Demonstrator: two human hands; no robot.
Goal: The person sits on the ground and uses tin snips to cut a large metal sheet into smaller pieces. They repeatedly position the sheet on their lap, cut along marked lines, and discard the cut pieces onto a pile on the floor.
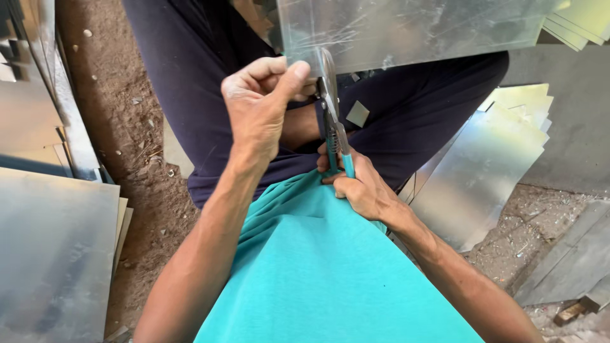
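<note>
Looking down from my head camera, I see my left hand (260, 105) raised in front of me, its fingers (270, 67) curled together and pinching the lower edge of a metal sheet (406, 28) that fills the top of the view. My thumb presses against that edge just beside the blades of the tin snips (332, 114).

My right hand (362, 187) sits lower, close against my body, with its fingers closed tight on the teal handles of the snips. The snips stand nearly upright, handles down and blades up, and the blades meet the bottom edge of the sheet right next to my left thumb. I cannot tell how far the blades are shut on the metal.

A small square metal offcut (358, 114) shows just right of the snips, over my dark trousers (419, 114). My teal shirt (318, 273) fills the lower middle of the view.

To my right, a stack of cut metal sheets (489, 159) leans over the dirt floor (140, 140), with pale, yellowish sheets on top of it. To my left, more flat sheets (57, 254) lie in a pile, with further pieces stacked on edge behind them. Scraps and small debris are scattered over the ground near my right forearm.
</note>
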